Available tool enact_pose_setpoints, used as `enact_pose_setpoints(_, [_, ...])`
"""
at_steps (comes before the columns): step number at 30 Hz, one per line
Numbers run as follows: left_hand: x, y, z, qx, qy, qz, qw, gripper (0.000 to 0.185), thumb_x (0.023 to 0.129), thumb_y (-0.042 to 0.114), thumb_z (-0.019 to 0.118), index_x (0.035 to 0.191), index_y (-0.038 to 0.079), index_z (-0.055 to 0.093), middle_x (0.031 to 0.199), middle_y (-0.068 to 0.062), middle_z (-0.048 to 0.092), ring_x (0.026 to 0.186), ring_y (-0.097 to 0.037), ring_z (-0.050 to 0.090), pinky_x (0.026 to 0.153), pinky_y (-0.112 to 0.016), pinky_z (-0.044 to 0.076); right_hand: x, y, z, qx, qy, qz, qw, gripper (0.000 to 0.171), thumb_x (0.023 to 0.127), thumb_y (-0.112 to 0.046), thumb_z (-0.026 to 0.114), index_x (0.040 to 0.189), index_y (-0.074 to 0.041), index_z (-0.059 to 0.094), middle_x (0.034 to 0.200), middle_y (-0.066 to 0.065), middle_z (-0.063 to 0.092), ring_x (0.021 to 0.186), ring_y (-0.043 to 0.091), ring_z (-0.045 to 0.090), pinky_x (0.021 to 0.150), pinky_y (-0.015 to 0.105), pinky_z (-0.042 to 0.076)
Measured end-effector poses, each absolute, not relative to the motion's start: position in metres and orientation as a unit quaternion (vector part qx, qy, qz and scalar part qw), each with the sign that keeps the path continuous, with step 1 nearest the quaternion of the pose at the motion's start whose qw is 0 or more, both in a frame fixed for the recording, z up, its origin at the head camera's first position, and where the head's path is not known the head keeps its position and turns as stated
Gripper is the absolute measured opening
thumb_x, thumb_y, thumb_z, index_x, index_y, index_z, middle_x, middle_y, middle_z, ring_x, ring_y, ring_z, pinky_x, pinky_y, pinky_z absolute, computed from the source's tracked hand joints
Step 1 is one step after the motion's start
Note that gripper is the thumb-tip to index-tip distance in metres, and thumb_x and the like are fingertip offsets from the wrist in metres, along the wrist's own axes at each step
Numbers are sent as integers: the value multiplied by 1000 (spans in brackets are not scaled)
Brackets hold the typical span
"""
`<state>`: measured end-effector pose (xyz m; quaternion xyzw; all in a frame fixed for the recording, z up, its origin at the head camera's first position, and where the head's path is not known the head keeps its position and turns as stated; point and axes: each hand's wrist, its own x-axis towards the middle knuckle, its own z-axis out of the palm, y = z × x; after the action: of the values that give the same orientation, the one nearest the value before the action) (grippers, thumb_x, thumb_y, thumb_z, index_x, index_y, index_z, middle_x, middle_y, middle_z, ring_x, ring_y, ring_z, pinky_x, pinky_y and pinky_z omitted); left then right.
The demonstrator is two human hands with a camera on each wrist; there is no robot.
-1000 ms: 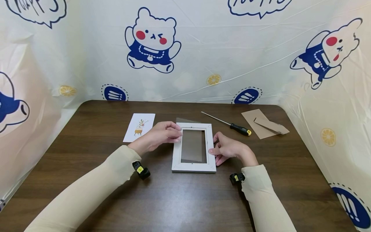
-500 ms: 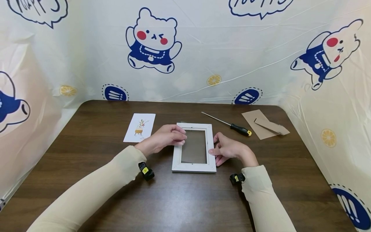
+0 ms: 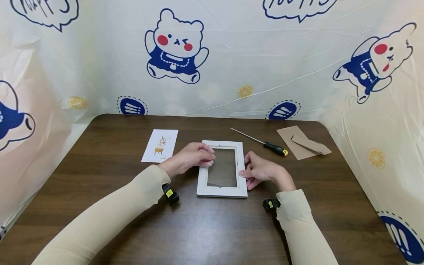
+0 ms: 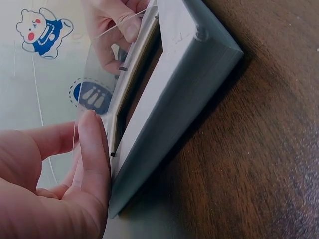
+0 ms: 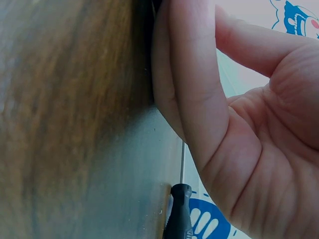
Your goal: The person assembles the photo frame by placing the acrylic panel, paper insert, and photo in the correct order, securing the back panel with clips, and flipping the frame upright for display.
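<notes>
Between your hands, the clear acrylic pane [image 3: 222,167] is now lying settled inside the white rectangular wooden picture frame [image 3: 222,191]; your left hand [image 3: 192,157] is pinching the pane's edge while your right hand [image 3: 260,170] is gripping the frame's side.

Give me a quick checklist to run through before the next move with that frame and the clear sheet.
1. Frame flat on the table: ok.
2. Clear sheet fully seated in the frame: cannot tell; the left wrist view shows it tilted.
3. Left hand pinching the sheet's edge: ok.
4. Right hand steadying the frame's right side: ok.
5. Card, screwdriver and backing board clear of the frame: ok.
</notes>
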<state>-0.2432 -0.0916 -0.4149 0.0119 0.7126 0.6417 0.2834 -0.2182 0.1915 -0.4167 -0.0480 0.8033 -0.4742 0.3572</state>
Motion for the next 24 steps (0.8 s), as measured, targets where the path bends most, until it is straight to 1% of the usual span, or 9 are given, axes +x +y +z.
enact_pose_setpoints(7, [-242,-89,-413,8,720,635,280,29,102,3,68,128,-6,60,107,-15,69,84,-13,69,77,-21,62,-218,192,-417,-51,805,-471,357,45,106,-10,65,135,-2,31,95,20,65,67,22,72,66,37,66])
enact_pose_setpoints(14, [-239,-86,-412,14,742,615,266,29,100,3,70,126,-6,61,103,-15,70,80,-11,71,76,-23,63,-218,193,-418,-54,804,-472,358,45,106,-10,65,135,-2,31,96,20,65,68,22,72,66,37,66])
enact_pose_setpoints(19, [-236,-84,-410,30,785,571,240,38,97,5,74,130,-5,59,94,-10,68,72,-10,73,73,-25,64,-218,193,-418,-51,801,-477,359,45,106,-10,65,135,-2,31,96,20,65,68,23,72,67,37,66])
enact_pose_setpoints(24, [-235,-81,-410,52,820,532,204,42,96,7,75,132,-6,57,90,-10,69,67,-11,73,69,-27,65,-219,193,-417,-50,801,-476,359,46,106,-10,65,135,-2,30,94,20,65,67,22,72,66,37,66])
